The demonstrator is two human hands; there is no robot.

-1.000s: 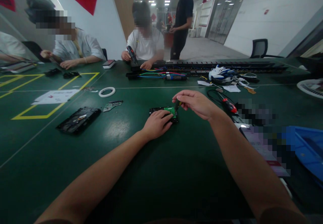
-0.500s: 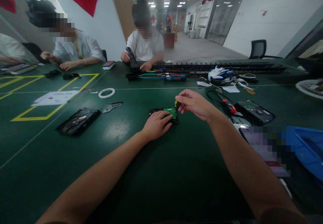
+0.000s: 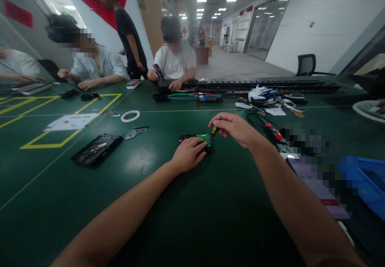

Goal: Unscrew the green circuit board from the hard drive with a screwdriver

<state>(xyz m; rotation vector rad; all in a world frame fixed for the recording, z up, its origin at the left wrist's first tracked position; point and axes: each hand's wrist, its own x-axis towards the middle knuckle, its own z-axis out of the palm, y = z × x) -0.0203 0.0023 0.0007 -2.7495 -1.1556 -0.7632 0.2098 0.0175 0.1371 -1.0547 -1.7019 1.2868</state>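
A hard drive (image 3: 186,137) with black casing and a green circuit board (image 3: 205,138) lies on the green table (image 3: 168,207). My left hand (image 3: 190,151) rests over it, its fingers across the board and thumb at the near edge, holding it down. Closed in a pinch, my right hand (image 3: 233,128) holds a small yellow-and-black screwdriver (image 3: 214,130) over the drive's right end. The screwdriver points down; its tip is too small to make out. Left of my hands lie a black drive casing (image 3: 98,148) and a loose circuit board (image 3: 136,132).
A white tape ring (image 3: 130,116) and paper sheets (image 3: 70,121) lie to the left. On the right are a red-and-black screwdriver (image 3: 273,132), gloves (image 3: 261,94) and a blue bin (image 3: 365,179). Across the table, a co-worker (image 3: 176,60) holds a power tool (image 3: 158,72) near cables.
The view has tilted slightly upward. Both my hands keep nearly the same place at the hard drive. The screwdriver leans a little differently. A standing person has appeared at the back left.
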